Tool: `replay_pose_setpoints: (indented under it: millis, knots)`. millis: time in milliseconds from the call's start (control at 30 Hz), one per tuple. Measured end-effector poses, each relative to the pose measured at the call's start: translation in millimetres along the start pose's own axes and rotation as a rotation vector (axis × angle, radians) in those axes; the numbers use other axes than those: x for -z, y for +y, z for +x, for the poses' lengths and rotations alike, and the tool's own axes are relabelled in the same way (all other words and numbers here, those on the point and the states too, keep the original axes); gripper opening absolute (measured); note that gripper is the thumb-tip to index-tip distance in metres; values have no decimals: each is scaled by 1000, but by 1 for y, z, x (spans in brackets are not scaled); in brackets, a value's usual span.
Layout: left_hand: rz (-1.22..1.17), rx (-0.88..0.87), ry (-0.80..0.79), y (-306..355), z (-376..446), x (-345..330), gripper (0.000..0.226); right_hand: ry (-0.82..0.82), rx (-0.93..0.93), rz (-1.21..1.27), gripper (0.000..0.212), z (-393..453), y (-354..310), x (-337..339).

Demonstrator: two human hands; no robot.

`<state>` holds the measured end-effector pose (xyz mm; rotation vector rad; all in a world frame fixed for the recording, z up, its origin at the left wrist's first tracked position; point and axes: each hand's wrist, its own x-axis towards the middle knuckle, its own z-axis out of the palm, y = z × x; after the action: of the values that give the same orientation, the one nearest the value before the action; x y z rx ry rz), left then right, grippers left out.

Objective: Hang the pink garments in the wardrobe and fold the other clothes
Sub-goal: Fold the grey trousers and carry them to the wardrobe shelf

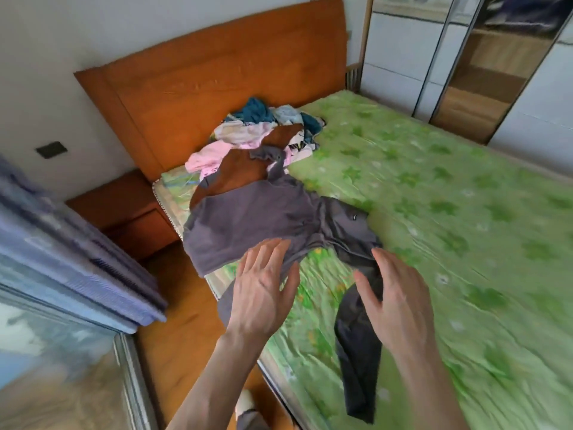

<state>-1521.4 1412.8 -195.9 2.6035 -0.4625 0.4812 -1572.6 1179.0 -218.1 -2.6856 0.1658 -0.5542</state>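
A grey-purple long-sleeved garment (248, 218) lies spread near the bed's left edge, one dark sleeve (359, 352) trailing toward me. My left hand (263, 290) hovers over its lower hem with fingers straight and spread. My right hand (400, 299) is open above the sleeve, holding nothing. Behind lies a brown garment (242, 172), then a pile of clothes (263, 125) by the headboard with a pink garment (207, 156) on its left side. The wardrobe (483, 79) with sliding doors stands at the far right.
The bed has a green patterned sheet (449, 197) and an orange wooden headboard (217, 72). A wooden nightstand (124, 209) sits left of the bed. A window with a purple curtain (62, 243) is at the left. Wooden floor (186, 305) runs between.
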Motion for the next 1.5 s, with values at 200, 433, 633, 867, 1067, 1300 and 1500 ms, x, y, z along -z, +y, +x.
replay_pose_setpoints:
  millis: [200, 433, 633, 867, 1067, 1300, 1500]
  knots:
    - [-85, -106, -51, -40, 99, -65, 44, 0, -154, -90, 62, 83, 21, -35]
    - [-179, -229, -104, -107, 234, -140, 42, -34, -382, -122, 67, 199, 19, -93]
    - [-258, -243, -210, -153, 335, -229, 43, -102, -468, -132, 68, 282, 31, -163]
    - [-242, -341, -321, -182, 369, -367, 47, -191, -587, -113, 78, 335, 88, -267]
    - [-201, -433, -351, -203, 379, -494, 45, -176, -712, -47, 72, 350, 160, -375]
    - [-76, -386, -429, -231, 394, -628, 49, -381, -911, -95, 69, 383, 259, -470]
    - [144, -408, -593, -250, 427, -697, 51, -503, -1052, -102, 59, 404, 319, -533]
